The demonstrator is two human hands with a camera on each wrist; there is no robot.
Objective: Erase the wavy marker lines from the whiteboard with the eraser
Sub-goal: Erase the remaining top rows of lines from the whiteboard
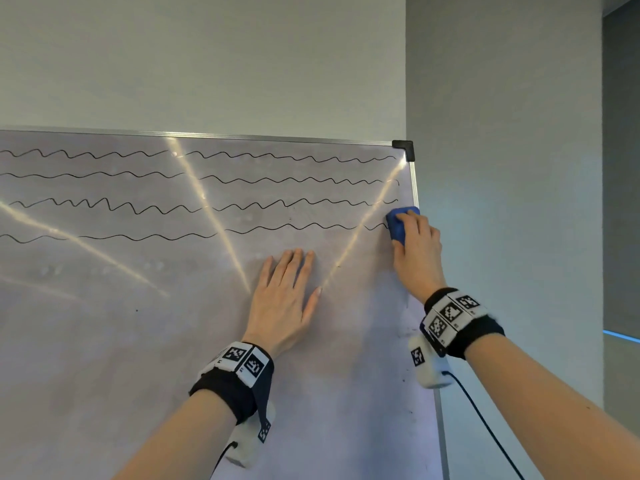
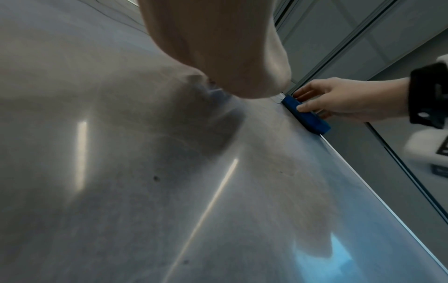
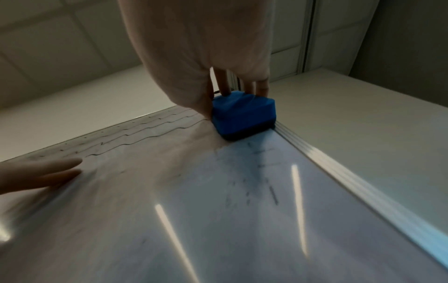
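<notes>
R hand (image 1: pixel 417 252) has fingers and thumb curled round the blue eraser (image 1: pixel 398 225), felt face flat on the whiteboard (image 1: pixel 173 323), set at the far right end of the lowest wavy line (image 1: pixel 138 237), just beside the board's right frame (image 1: pixel 415 188). Starting at the edge probably lets one long leftward sweep take the whole line w/o doubling back. L hand (image 1: pixel 284 299) lies flat, fingers straight and spread, palm on bare board below the lines, holding nothing; likely there to brace the board against the push of the wipe. Four wavy lines run across the board, all looking nearly whole, so the erasing seems barely begun. Around: grey wall behind, black corner cap (image 1: pixel 403 147) at top right, bright light streaks on the glossy surface, faint smudges and specks low on the board in the R wrist view. Nothing sits in the sweep path; the L hand is below the lowest line, clear of it. The frame blocks any move further right.
</notes>
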